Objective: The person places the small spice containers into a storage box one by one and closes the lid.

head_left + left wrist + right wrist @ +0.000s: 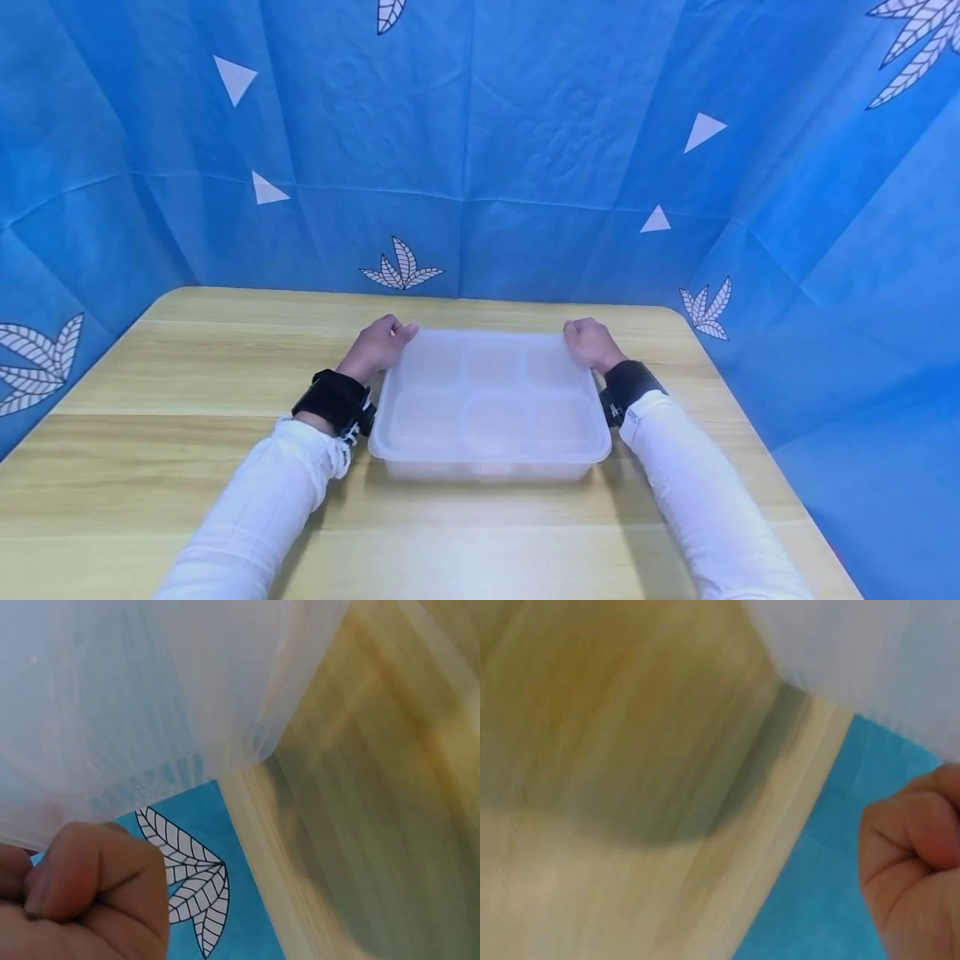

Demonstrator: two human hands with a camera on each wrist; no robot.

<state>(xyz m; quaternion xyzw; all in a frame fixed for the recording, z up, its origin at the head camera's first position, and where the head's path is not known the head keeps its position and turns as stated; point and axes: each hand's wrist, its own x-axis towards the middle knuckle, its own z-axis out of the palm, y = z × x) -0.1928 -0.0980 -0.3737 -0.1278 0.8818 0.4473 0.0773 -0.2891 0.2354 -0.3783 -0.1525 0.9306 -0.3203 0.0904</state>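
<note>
A translucent white plastic storage box (487,471) with its lid (491,400) on is in the middle of the head view, its long side toward me. Faint compartment outlines show through the lid. My left hand (381,346) grips the far left corner, thumb on the rim and fingers curled. At the far right corner, my right hand (591,343) grips the rim with curled fingers. The left wrist view shows the box wall (150,697) above the curled left hand (105,892). A blurred piece of the box (870,660) is above the right hand (919,862) in the right wrist view.
Under the box is a light wood-grain table (187,475) with rounded far corners. A blue cloth (540,167) with white leaves and triangles hangs behind and beside it. Black bands (335,398) circle both wrists, below white sleeves (262,492).
</note>
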